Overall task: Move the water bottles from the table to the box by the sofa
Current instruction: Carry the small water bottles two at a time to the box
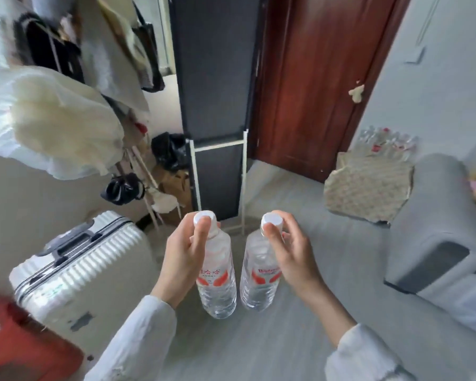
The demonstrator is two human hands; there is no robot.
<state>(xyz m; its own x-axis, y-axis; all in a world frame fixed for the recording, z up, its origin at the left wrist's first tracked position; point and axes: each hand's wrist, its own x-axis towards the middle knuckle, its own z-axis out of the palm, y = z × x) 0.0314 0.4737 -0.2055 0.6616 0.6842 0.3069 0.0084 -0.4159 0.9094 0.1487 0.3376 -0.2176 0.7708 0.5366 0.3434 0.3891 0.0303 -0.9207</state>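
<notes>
At the far left a red stool [25, 342] filled the bottom corner, and just beside it stood a white ribbed suitcase [80, 273], upright on the grey floor [259, 353], below a rack draped with pale garments [58, 122] and dark bags. Moving rightward, the left hand [182, 259] pinched the neck of the left water bottle [217, 276] just under its white cap, thumb toward the camera and fingers curled behind, so the clear bottle with its red label hung upright above the floor. Behind it stood a tall dark panel in a white frame [217, 105]. Close beside the first bottle, apart by a narrow gap, hung the right water bottle [259, 281], likewise upright and held in the air; the right hand [291, 257] gripped it at the neck below the cap, thumb in front and the remaining fingers partly spread. Both forearms wore pale sleeves. Farther back was a reddish-brown wooden door [319, 78]. To the right, against the wall, a patterned box [368, 185] sat on the floor with several capped bottles visible at its top, though blur hid their number. The box stood just beside the arm of a grey sofa [437, 237] at the right edge.
</notes>
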